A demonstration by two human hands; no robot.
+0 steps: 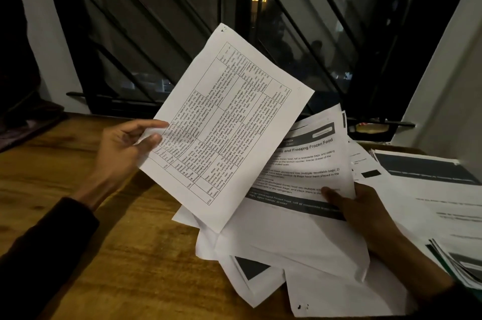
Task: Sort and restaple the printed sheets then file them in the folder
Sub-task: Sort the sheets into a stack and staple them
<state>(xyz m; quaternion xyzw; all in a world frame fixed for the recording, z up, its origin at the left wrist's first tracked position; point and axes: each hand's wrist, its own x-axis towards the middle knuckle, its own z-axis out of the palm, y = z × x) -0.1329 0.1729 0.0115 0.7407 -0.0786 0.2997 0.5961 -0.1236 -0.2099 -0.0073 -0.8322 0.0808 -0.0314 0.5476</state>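
My left hand (125, 149) pinches the left edge of a printed sheet with a table on it (227, 124) and holds it tilted above the desk. My right hand (362, 213) grips a loose bundle of printed sheets (300, 184); its top page carries a dark banner and the heading "Freezing Frozen Food". The thumb lies on top of that page. Under the bundle, more loose sheets (263, 267) lie fanned on the wooden desk (104, 254). No stapler or folder shows.
More printed pages (430, 189) spread over the desk's right side, with a stacked pile (459, 265) at the right edge. A barred window (234, 20) stands behind the desk. Dark cloth (23, 121) lies at the far left.
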